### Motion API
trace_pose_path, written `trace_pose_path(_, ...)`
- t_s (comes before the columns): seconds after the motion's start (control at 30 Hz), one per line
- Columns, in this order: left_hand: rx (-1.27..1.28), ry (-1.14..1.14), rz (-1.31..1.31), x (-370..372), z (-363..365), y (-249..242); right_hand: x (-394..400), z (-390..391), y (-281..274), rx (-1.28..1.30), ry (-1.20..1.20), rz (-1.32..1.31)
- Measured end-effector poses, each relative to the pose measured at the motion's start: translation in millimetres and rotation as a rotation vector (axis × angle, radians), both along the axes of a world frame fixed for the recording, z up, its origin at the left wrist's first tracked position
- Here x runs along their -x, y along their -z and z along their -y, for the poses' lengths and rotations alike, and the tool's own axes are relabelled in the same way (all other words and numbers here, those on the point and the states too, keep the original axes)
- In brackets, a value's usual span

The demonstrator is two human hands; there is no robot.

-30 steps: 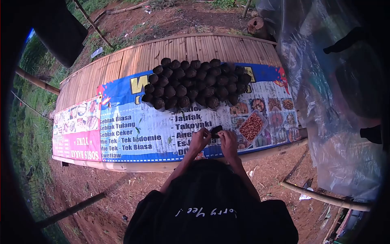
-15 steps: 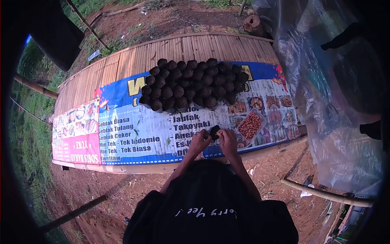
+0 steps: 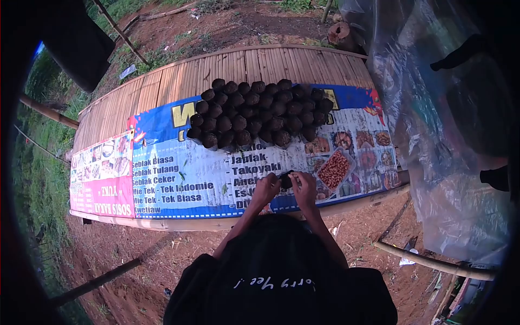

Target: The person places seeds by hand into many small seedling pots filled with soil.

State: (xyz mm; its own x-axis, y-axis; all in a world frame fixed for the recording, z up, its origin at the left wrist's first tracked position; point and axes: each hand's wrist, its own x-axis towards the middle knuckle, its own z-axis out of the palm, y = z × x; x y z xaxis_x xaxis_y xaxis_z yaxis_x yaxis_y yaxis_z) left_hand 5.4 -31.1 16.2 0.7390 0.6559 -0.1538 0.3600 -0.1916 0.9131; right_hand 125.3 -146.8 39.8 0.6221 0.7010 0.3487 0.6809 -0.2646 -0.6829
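My left hand [image 3: 266, 188] and my right hand [image 3: 303, 187] hold a small black bag [image 3: 285, 180] between them, above the printed banner [image 3: 206, 168]. The fingers of both hands are closed on its sides. What fills the bag is too small to tell. Beyond my hands stand several dark, soil-filled bags [image 3: 254, 111], packed close together in rows. To the right of my right hand, a clear plastic container [image 3: 334, 169] of reddish-brown seeds or nuts rests on the banner.
The banner covers the front of a bamboo-slat table [image 3: 227, 67]. A sheet of clear plastic [image 3: 444, 162] hangs at the right. Bamboo poles [image 3: 433, 262] and a cut log [image 3: 339, 33] are around the table, with reddish soil beneath.
The fingers of both hands have shifted slightly around the small black bag, and it looks a little lower. The view has moved very slightly.
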Motion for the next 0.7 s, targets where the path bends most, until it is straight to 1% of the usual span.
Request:
trace_pose_path(0.07, 0.069, 0.005, -0.016, 0.4, -0.7, -2.0, 0.3, -0.8, 4.5, 0.045, -0.005, -0.005)
trace_pose_path(0.13, 0.032, -0.001, -0.009, -0.3, 0.0, 0.4, 0.1, -1.3, 5.5, 0.09, -0.008, -0.009)
trace_pose_path(0.17, -0.004, -0.01, -0.001, -0.4, 0.2, 1.7, 0.1, -1.4, 6.0, 0.072, -0.011, 0.002)
trace_pose_path(0.23, 0.005, -0.015, -0.016, 0.0, 0.1, -1.0, 0.9, -0.4, 4.6, 0.056, -0.014, 0.012)
trace_pose_path(0.3, 0.011, -0.022, -0.026, -1.4, -0.2, -2.9, -0.9, -0.7, 0.7, 0.039, -0.012, -0.075)
trace_pose_path(0.37, -0.04, -0.024, -0.019, -0.6, 0.8, -3.9, -1.6, -3.0, -4.6, 0.008, -0.014, -0.071)
trace_pose_path(0.43, -0.034, -0.02, -0.034, 0.1, 0.4, -3.1, -2.2, -2.8, -3.2, -0.021, -0.01, -0.067)
trace_pose_path(0.5, -0.028, -0.012, -0.049, 0.0, 0.6, -0.3, -2.0, -2.3, 0.0, 0.089, -0.054, -0.071)
trace_pose_path(0.53, -0.035, -0.008, -0.022, 0.1, 0.5, 1.9, -3.4, -2.0, 0.3, 0.087, -0.054, -0.071)
trace_pose_path(0.6, -0.041, -0.012, 0.004, 1.0, 0.1, 1.7, -6.5, -0.5, 0.4, 0.154, -0.073, 0.007)
trace_pose_path(0.7, -0.016, -0.016, 0.005, -0.5, -0.3, -3.9, -9.7, -2.1, -0.3, 0.13, -0.052, 0.069)
